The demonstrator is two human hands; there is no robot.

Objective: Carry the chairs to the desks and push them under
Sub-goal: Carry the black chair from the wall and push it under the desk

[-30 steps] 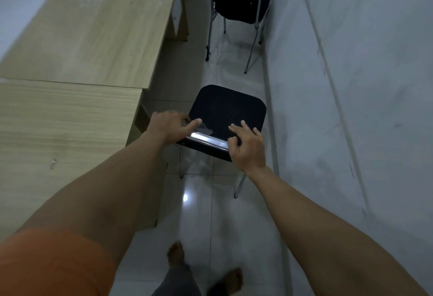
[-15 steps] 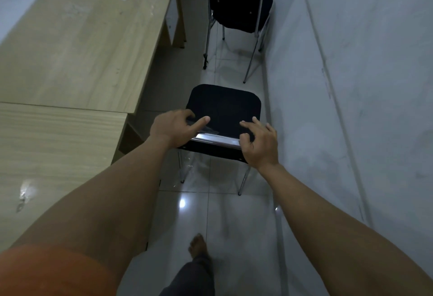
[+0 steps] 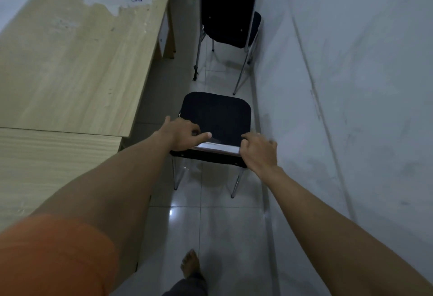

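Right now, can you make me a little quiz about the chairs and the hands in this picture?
1. True or false: both hands are on the top of the near chair's backrest.
2. Which side of the near chair is the wooden desk on? A) left B) right C) behind the far chair
3. Fill in: a second black chair stands farther down the aisle, next to the ____.

Key:
1. True: the left hand and the right hand both grip the near chair at its backrest.
2. A: the wooden desk is on the left.
3. Wall: the second black chair stands by the wall.
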